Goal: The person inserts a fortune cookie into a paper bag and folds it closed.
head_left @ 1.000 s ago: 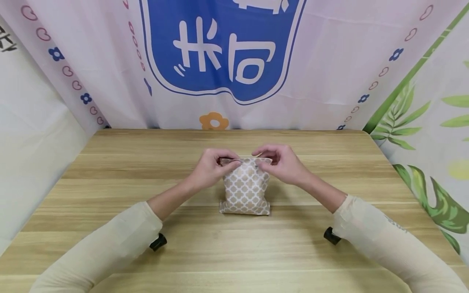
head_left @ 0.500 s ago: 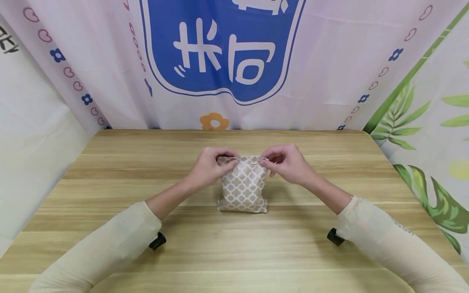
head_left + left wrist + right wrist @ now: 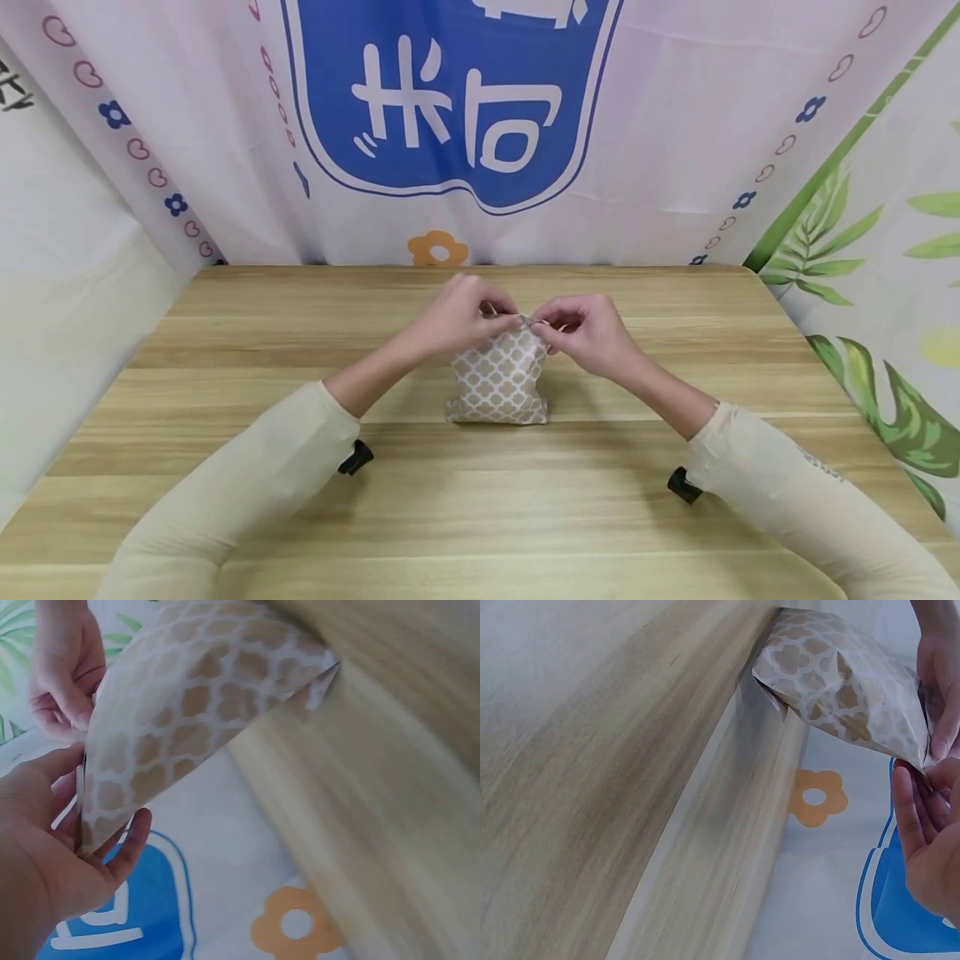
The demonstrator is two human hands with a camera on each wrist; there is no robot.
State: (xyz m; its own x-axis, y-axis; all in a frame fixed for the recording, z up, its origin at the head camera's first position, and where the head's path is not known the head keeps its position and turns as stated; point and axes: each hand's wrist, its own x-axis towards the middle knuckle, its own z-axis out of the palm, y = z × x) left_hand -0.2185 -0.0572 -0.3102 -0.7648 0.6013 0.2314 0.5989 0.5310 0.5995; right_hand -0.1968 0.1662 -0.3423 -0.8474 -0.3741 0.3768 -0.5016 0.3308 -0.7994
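Note:
A plump bag (image 3: 498, 379) with a white lattice pattern over beige stands upright on its lower edge near the middle of the table. My right hand (image 3: 592, 337) pinches its upper right corner between thumb and fingers. Close beside it, my left hand (image 3: 465, 321) grips the top edge from the left and covers the upper left corner in the head view. The left wrist view shows the left fingers (image 3: 127, 844) behind the bag's edge. From the right wrist, the right fingertips (image 3: 904, 776) are seen at the corner. What the bag contains is hidden.
The wooden table (image 3: 480, 517) ends at a hanging cloth (image 3: 660, 167) with a blue printed emblem and an orange flower. A leaf-patterned cloth (image 3: 862, 217) hangs on the right. Small black devices (image 3: 356, 457) sit under both sleeved wrists.
First the right hand shifted outward to the bag's corner and pinched it. Then the left hand slid right along the top edge, towards the right hand. The bag stands in nearly the same place.

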